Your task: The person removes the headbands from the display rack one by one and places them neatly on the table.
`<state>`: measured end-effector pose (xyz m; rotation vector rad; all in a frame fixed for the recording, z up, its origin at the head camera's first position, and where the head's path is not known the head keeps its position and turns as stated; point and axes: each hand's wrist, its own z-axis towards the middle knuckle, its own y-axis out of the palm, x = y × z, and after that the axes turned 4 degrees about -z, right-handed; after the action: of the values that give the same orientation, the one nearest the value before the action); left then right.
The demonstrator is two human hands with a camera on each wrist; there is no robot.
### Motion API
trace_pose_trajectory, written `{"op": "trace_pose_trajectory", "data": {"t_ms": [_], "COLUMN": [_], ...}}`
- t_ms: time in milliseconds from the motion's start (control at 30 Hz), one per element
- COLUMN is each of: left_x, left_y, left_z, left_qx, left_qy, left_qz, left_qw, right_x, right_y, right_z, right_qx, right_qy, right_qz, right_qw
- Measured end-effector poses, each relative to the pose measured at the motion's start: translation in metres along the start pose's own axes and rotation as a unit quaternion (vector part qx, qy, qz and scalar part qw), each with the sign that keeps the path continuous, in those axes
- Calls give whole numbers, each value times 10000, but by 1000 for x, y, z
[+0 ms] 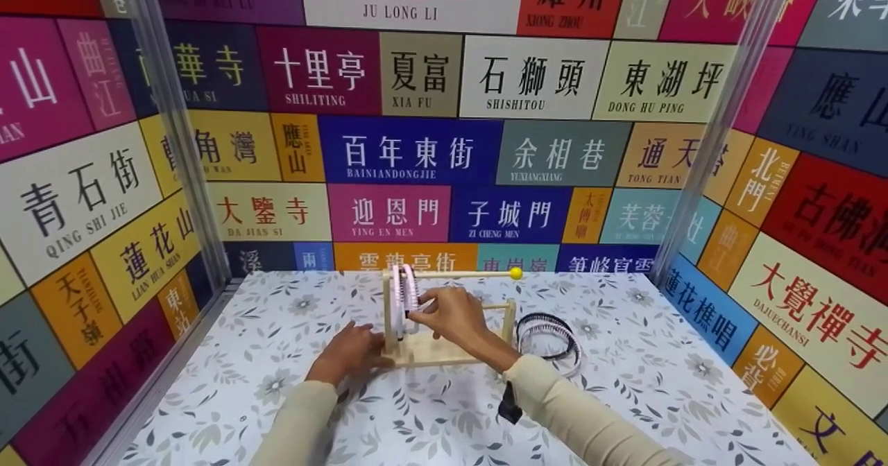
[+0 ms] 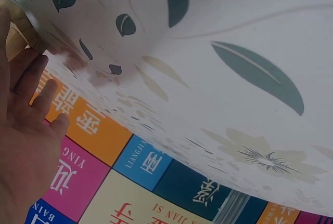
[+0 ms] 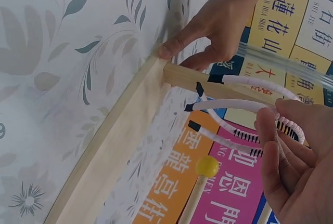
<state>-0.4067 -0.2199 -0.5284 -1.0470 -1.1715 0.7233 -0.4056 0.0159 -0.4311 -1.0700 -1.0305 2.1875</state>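
Patterned table (image 1: 229, 383) carrying a wooden rack (image 1: 437, 352).
Left hand (image 1: 350, 350), fingers loosely extended, rests against the rack's left end; right hand (image 1: 452, 317) pinches a pink headband (image 1: 411, 287) at the upper rod (image 1: 472, 272); a yellow ball (image 1: 516, 273) caps the rod.

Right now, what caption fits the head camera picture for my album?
The right hand holds a pale headband at a wooden stand; the left hand holds one end.
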Motion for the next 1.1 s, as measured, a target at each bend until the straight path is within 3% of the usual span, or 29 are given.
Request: {"op": "trace_pose_trajectory", "data": {"t_ms": [367,767,1100], "left_x": [-3,-3,0], "left_y": [0,-2,-1], "left_z": [2,1,4], "left_qx": [-73,-95,-102], "left_qy": [186,116,181], "left_qz": [139,69,146], "left_qw": [9997,9999,9997], "right_x": [9,23,34], "right_y": [-13,-44,-70], "right_z": [-6,-7,-10], "right_qx": [80,100,277], "right_qy": [-30,290,295], "right_qz": [131,542,704], "right_qw": [9999,9981,9967]}}
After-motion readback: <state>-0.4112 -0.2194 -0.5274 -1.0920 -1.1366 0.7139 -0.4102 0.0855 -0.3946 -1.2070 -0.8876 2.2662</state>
